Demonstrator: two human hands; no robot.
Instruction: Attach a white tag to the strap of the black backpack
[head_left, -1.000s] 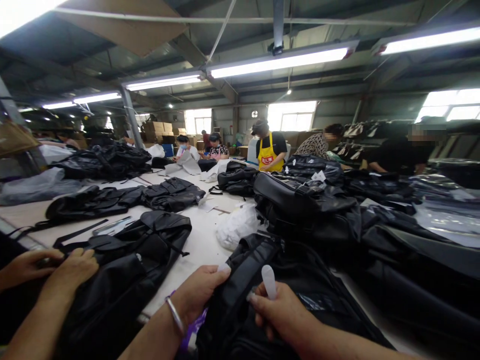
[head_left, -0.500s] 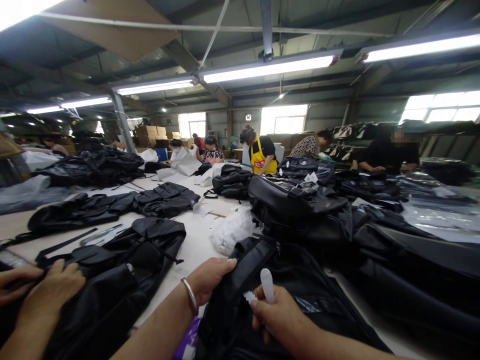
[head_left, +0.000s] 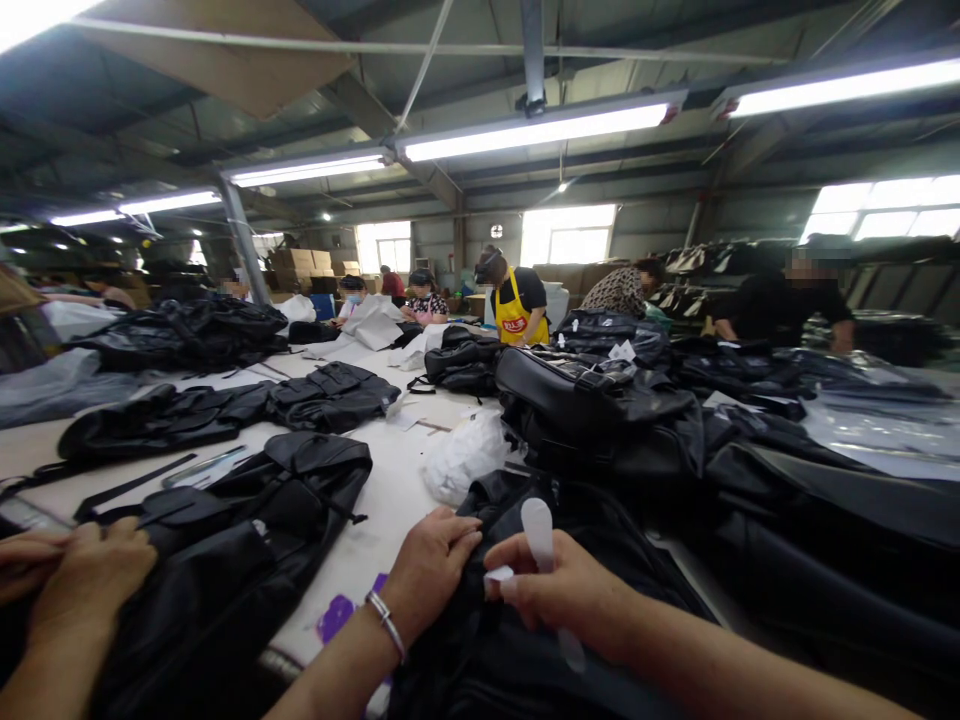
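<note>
My left hand (head_left: 431,565) rests with bent fingers gripping the edge of a black backpack (head_left: 525,640) lying in front of me on the white table (head_left: 390,500). My right hand (head_left: 559,595) is closed around a slim white plastic tool (head_left: 538,530) whose rounded tip sticks up above my fingers; a small white tag shows at my thumb. A silver bangle sits on my left wrist. At the left edge, another person's two hands (head_left: 71,575) press on a second black backpack (head_left: 240,540).
Black bags are piled at the right (head_left: 600,400) and along the far left (head_left: 187,330). A crumpled white plastic bag (head_left: 465,455) lies mid-table. Several workers stand or sit at the far end, one in a yellow apron (head_left: 517,310). Purple scraps (head_left: 337,615) lie near my left wrist.
Both my hands moved up and closer together on the backpack; my left hand shifted right toward the right hand. The neighbour's hands slid left.
</note>
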